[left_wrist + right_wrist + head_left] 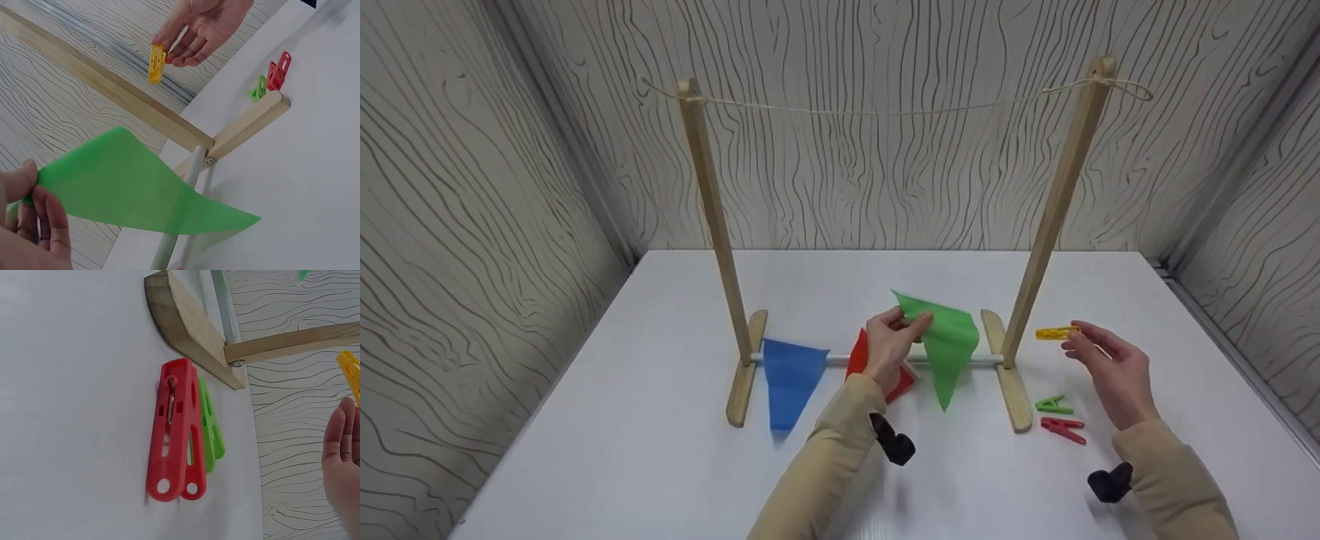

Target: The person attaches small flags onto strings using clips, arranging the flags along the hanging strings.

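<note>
Pinching the green pennant (pixel 952 341) by its upper edge between the thumb and fingers of my left hand (pixel 889 345); pennant held up in front of the white rod (pixel 837 361), its point hanging down; whether that point touches the table (pixel 607 420), I cannot tell.

Right hand (pixel 1117 371) out past the right-hand post (pixel 1054 225); thumb and forefinger grip one end of a yellow plastic clothespin (pixel 1055 332), raised above the tabletop, well apart from the pennant; other fingers loosely bent.

Below that hand, near the post's wooden foot (pixel 1015 401), a green clothespin (pixel 1055 405) and a red clothespin (pixel 1063 430) lie just beside each other on the table.

Blue pennant (pixel 793 386) lies across the rod near the left-hand post (pixel 709 210), point toward me; red pennant (pixel 901 386) partly hidden behind my left hand; overhead, a thin pale string (pixel 877 114) runs between the post tops, sagging slightly, a loose loop at its right end.
</note>
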The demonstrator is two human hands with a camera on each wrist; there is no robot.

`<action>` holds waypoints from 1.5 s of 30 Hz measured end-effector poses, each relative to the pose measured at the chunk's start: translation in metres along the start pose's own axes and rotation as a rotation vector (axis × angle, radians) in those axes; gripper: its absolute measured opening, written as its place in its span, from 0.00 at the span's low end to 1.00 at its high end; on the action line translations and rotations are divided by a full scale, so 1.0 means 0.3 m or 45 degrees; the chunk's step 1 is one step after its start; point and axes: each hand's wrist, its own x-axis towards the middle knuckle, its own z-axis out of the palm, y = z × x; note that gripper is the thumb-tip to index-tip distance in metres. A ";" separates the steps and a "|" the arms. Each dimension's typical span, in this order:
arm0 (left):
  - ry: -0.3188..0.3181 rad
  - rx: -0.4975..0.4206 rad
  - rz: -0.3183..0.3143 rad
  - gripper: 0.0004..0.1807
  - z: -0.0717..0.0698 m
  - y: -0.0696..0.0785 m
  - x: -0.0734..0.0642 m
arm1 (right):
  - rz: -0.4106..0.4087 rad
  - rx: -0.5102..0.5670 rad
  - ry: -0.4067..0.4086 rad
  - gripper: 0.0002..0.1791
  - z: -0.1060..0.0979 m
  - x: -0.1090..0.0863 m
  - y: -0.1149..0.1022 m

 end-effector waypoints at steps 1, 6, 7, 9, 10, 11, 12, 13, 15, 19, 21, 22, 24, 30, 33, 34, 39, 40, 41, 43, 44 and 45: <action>-0.003 -0.003 0.011 0.11 0.000 0.006 -0.001 | -0.004 0.012 -0.003 0.18 0.003 0.001 -0.004; -0.001 -0.021 0.040 0.12 0.003 0.034 -0.013 | -0.047 0.065 -0.031 0.17 0.022 0.005 -0.027; -0.001 -0.022 0.044 0.12 0.004 0.039 -0.015 | -0.057 0.078 -0.037 0.17 0.026 0.005 -0.033; -0.002 -0.025 0.049 0.13 0.008 0.050 -0.020 | -0.077 0.131 -0.050 0.16 0.033 0.005 -0.046; -0.003 -0.030 0.050 0.13 0.009 0.055 -0.022 | -0.090 0.162 -0.058 0.16 0.036 0.005 -0.053; -0.005 -0.032 0.050 0.14 0.011 0.061 -0.026 | -0.104 0.197 -0.067 0.15 0.040 0.004 -0.061; -0.006 -0.033 0.056 0.14 0.012 0.067 -0.028 | -0.123 0.234 -0.075 0.15 0.044 0.005 -0.068; -0.008 -0.033 0.066 0.14 0.013 0.073 -0.030 | -0.141 0.267 -0.085 0.14 0.048 0.005 -0.075; -0.006 -0.034 0.085 0.14 0.015 0.083 -0.033 | -0.175 0.330 -0.107 0.14 0.056 0.007 -0.090; 0.007 -0.045 0.146 0.13 0.018 0.100 -0.037 | -0.222 0.431 -0.150 0.15 0.070 0.012 -0.120; 0.006 -0.056 0.175 0.13 0.018 0.110 -0.040 | -0.236 0.470 -0.164 0.16 0.075 0.015 -0.136; 0.005 -0.058 0.187 0.13 0.018 0.115 -0.042 | -0.243 0.492 -0.170 0.16 0.078 0.016 -0.144; 0.000 -0.059 0.210 0.13 0.016 0.127 -0.046 | -0.259 0.524 -0.181 0.16 0.082 0.019 -0.161; -0.013 -0.048 0.305 0.13 0.007 0.170 -0.056 | -0.314 0.567 -0.194 0.15 0.103 0.029 -0.210; -0.016 -0.046 0.338 0.13 0.007 0.195 -0.060 | -0.339 0.579 -0.203 0.16 0.114 0.032 -0.235; -0.016 -0.042 0.345 0.13 0.007 0.203 -0.062 | -0.347 0.582 -0.205 0.16 0.117 0.033 -0.242; -0.021 -0.022 0.419 0.12 0.012 0.235 -0.067 | -0.369 0.623 -0.218 0.16 0.131 0.040 -0.279; -0.021 -0.023 0.434 0.12 0.014 0.241 -0.067 | -0.375 0.630 -0.220 0.16 0.133 0.042 -0.286; -0.022 -0.025 0.450 0.12 0.015 0.247 -0.068 | -0.382 0.636 -0.222 0.16 0.136 0.043 -0.293; -0.021 -0.028 0.482 0.11 0.019 0.258 -0.068 | -0.397 0.643 -0.215 0.16 0.141 0.047 -0.308; -0.019 -0.029 0.494 0.11 0.020 0.264 -0.068 | -0.406 0.644 -0.212 0.16 0.143 0.049 -0.316; -0.019 -0.031 0.506 0.11 0.023 0.270 -0.068 | -0.414 0.647 -0.210 0.16 0.145 0.050 -0.323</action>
